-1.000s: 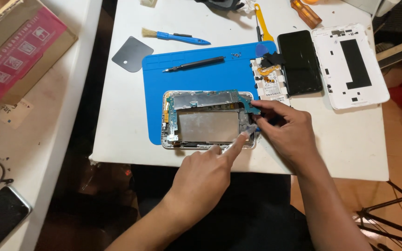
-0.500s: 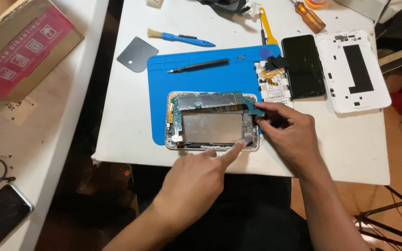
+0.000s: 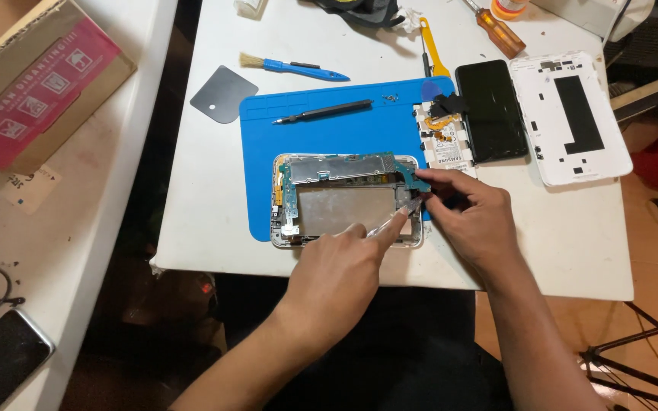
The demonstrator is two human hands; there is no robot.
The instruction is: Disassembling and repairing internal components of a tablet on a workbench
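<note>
— Left hand (image 3: 342, 268)?
— Curled, forefinger extended onto lower right edge of opened tablet (image 3: 348, 199), centred on blue mat (image 3: 329, 129).
— Right hand (image 3: 472, 217)?
— Thumb and forefinger pinched on green circuit board (image 3: 413, 180) at tablet's right corner.
— Surroundings?
— Grey scraper (image 3: 224, 93), brush (image 3: 292, 68), black tool (image 3: 323, 112); farther right, dark screen (image 3: 490, 109), white back cover (image 3: 570, 116).

A blue-handled brush (image 3: 292, 67) and a dark grey plastic scraper card (image 3: 225, 93) are laid on the white table (image 3: 207, 190), beside the blue work mat (image 3: 329, 137). A black pen-shaped tool (image 3: 323, 113) is set across the mat. A yellow pry tool (image 3: 433, 47) and an orange-handled screwdriver (image 3: 494, 27) are seen further back. A black panel (image 3: 490, 109) is placed beside a white back cover (image 3: 570, 116). A cardboard box (image 3: 36, 84) and a phone (image 3: 0, 364) are kept on the left table.
</note>
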